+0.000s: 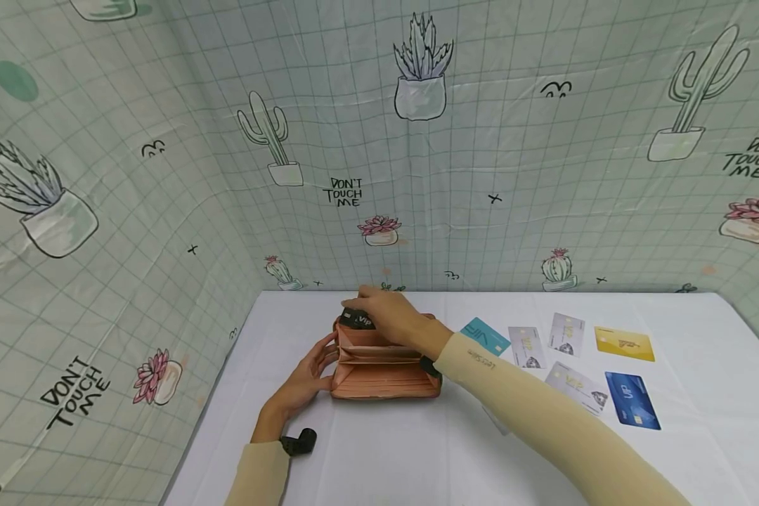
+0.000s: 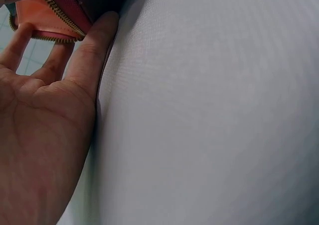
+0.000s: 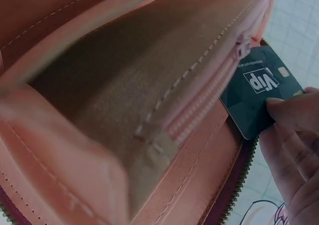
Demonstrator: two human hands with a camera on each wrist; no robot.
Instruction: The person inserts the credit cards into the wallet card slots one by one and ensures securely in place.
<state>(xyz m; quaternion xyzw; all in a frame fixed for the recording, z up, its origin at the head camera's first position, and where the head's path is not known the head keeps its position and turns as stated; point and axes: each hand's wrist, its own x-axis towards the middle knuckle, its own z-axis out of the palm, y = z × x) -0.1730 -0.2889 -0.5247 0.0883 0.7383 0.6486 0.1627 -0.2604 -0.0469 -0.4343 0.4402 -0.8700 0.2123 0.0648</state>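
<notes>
Surface: smooth white tabletop, beneath both hands. Room: pale green gridded sheet printed with potted cacti and "DON'T TOUCH ME", hung beyond the hands and to their left.

Right hand: thumb and fingers pinching a dark green rectangular "VIP" card, its lower part inside the wallet, behind the zipped divider.

Left hand: fingers spread, resting against the wallet's left side.

Salmon-pink leather-look zip wallet: standing open on the tabletop, between the left hand and the right wrist.

Right of the right hand, lying apart from the wallet: teal card, three silver-grey cards, gold card, blue card. Another pale item, partly hidden by the right forearm; kind unclear.
</notes>
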